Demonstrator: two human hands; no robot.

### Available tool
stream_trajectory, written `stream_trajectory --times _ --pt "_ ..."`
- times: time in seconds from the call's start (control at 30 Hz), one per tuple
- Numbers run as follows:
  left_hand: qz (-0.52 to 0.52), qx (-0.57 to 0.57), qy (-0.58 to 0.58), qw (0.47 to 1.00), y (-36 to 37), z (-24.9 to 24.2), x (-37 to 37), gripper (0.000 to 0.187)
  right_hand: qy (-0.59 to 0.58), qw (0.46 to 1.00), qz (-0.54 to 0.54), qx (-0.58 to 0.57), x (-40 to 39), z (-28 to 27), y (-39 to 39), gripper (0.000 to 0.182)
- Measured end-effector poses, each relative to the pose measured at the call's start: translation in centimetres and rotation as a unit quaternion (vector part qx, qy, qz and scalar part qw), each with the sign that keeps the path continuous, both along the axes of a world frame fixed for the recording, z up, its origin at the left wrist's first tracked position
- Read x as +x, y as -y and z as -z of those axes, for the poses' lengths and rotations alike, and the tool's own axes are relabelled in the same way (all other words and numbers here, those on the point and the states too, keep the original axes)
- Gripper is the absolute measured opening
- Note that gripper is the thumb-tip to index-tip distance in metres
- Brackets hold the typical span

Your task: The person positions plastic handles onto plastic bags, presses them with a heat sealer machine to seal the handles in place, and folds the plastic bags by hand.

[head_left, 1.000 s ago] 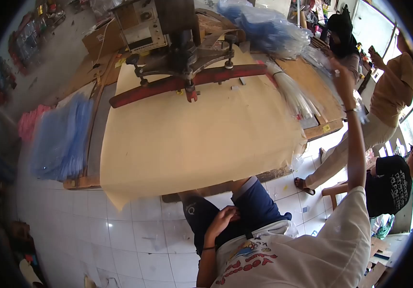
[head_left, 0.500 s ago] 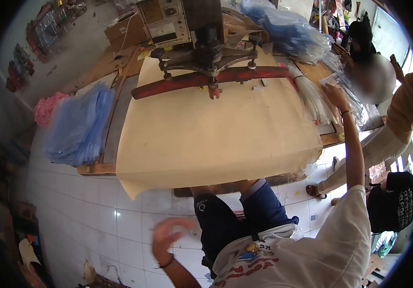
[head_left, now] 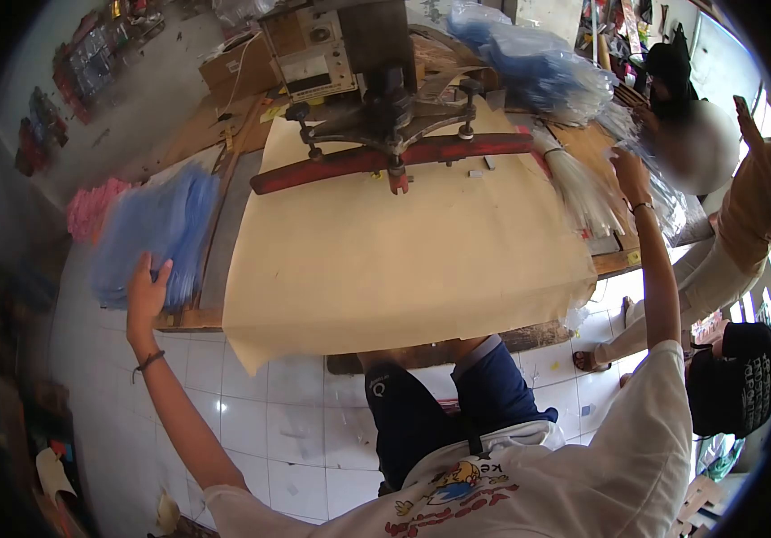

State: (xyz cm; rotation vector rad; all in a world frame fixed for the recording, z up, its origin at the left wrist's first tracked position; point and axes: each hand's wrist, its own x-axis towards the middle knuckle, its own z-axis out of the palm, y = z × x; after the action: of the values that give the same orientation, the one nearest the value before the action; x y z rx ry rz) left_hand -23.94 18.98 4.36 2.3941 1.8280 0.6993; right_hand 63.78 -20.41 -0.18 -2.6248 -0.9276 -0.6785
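Note:
My left hand (head_left: 146, 291) lies at the front edge of a stack of translucent blue plastic sheets (head_left: 159, 220) on the left of the table, thumb and fingers apart. Far to the right, my right hand (head_left: 634, 177) is at a pile of clear plastic bags (head_left: 668, 202), its fingers closed on plastic; the exact grip is small and hard to see. Between my hands a large tan sheet (head_left: 403, 251) covers the table and hangs over its front edge. Above it is a machine's red bar (head_left: 322, 170) on a dark metal frame (head_left: 394, 134).
A control box (head_left: 313, 54) stands behind the bar. Bundled clear strips (head_left: 578, 188) lie right of the tan sheet, and bluish plastic bags (head_left: 542, 67) are heaped behind. Pink material (head_left: 94, 202) sits at far left. Another person (head_left: 749, 206) is at the right side.
My left hand has swung from in front of my body up and left onto the blue sheets. My right hand stays at the clear plastic, having shifted only slightly.

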Motion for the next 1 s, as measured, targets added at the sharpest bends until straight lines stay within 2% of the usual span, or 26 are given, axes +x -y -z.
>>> stream_trajectory --times 0.07,0.2,0.3,0.33,0.47,0.67,0.77,0.87,1.0 --pt "-0.024 0.031 -0.088 0.995 0.6 0.5 0.9 0.066 -0.001 1.000 0.013 0.017 -1.4 -0.6 -0.5 0.030" --pt "-0.026 0.010 -0.021 0.999 1.3 0.0 1.8 0.062 0.074 0.995 -0.062 -0.039 -1.9 -0.9 -0.2 0.025" --pt "-0.037 -0.026 0.000 0.999 1.7 -0.9 2.2 0.060 0.073 0.993 -0.064 -0.064 0.0 1.2 -0.5 0.022" --pt "-0.041 -0.028 -0.001 0.999 1.7 -1.2 2.3 0.059 0.030 0.992 -0.014 -0.123 -2.5 0.1 -1.3 0.020" --pt "-0.044 -0.032 -0.002 0.999 1.1 -1.0 2.1 0.058 0.021 0.990 -0.002 -0.140 -2.0 1.4 -1.9 0.029" --pt "-0.080 -0.032 -0.039 0.995 1.3 -1.1 2.6 0.053 0.040 0.993 -0.010 -0.113 -0.6 1.5 -1.1 0.023" --pt "-0.056 0.004 -0.030 0.998 -0.6 0.5 0.9 0.052 0.048 0.973 -0.050 -0.222 3.6 2.7 -0.9 0.017" --pt "-0.055 -0.043 -0.005 0.998 1.8 -1.5 2.9 0.050 -0.045 0.972 -0.170 -0.155 -0.8 -0.7 1.0 0.013" --pt "-0.024 0.019 -0.046 0.998 -1.3 0.7 0.2 0.047 -0.026 0.969 -0.247 -0.006 -1.2 0.4 2.0 0.013"
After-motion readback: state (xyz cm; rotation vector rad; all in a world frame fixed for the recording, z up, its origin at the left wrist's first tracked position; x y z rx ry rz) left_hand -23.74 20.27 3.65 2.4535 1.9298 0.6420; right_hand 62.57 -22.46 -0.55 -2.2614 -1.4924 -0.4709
